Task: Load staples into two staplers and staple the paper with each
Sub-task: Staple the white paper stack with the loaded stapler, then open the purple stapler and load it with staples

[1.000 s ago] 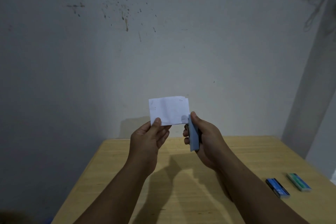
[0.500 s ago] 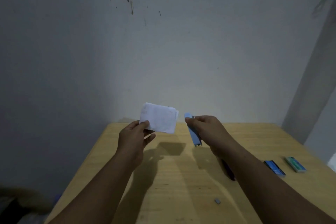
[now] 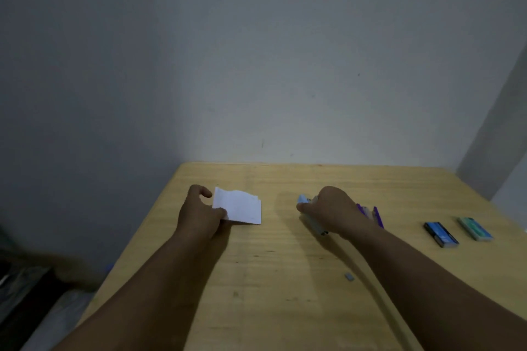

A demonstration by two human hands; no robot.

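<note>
Paper and stapler down at the table.
Left hand (image 3: 199,215) pinching paper (image 3: 238,206) on table (image 3: 285,279); right hand (image 3: 332,209) wrapped around blue stapler (image 3: 309,215), purple stapler (image 3: 373,212) just behind.

No legible text, labels or numbers anywhere.

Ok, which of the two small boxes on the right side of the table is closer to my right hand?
The dark blue box. It lies nearer your right hand than the teal-green box, which sits farther out toward the table's right edge.
</note>
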